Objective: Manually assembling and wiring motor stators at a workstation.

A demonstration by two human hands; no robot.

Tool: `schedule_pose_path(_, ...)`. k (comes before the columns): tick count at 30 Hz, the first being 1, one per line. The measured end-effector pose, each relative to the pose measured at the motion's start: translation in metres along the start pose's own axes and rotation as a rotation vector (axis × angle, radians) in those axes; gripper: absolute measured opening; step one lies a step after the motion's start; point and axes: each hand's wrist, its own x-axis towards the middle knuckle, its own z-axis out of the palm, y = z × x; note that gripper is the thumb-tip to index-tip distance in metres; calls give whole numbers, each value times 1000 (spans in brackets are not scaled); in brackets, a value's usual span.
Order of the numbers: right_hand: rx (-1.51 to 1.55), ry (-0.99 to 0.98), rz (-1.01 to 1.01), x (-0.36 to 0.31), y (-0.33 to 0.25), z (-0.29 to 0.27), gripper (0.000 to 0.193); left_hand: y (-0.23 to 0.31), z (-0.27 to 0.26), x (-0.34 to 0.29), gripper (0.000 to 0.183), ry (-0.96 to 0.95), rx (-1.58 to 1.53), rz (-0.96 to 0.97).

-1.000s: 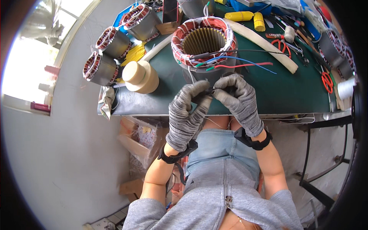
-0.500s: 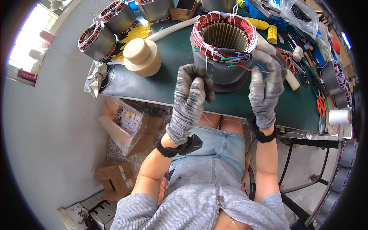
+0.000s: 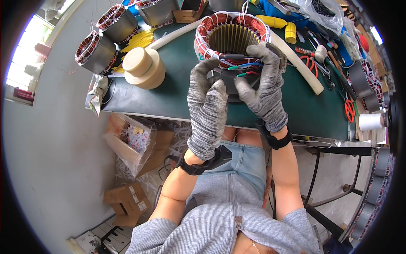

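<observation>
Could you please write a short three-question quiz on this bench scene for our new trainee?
1. True or false: in the picture, the cream stepped cylinder stands to the left of the stator in front of the person.

2. Multiple choice: what colour is the bundle of strips beyond the cream stepped cylinder?
A) red
B) yellow
C) blue

3. Short answer: which gloved hand is nearer the red wire at the front of the stator?

Key:
1. True.
2. B.
3. The right hand.
</observation>
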Motion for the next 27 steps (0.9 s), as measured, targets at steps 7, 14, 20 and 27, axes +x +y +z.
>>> schedule_pose_path(7, -41, 10, -53, 1, 1, -3, 52, -4, 7, 1, 31, -10, 34, 14)
schedule_pose_path(14, 259, -93, 69, 2, -3, -16, 39, -12, 8, 1, 23, 164, 140, 239)
schedule_pose_path(20, 149, -30, 105, 7, -4, -7, 34, 8, -27, 41, 40, -111, 753, 407)
schedule_pose_path(27, 20, 24, -10, 10, -2, -1, 26, 7, -38, 60, 28, -235, 778, 424)
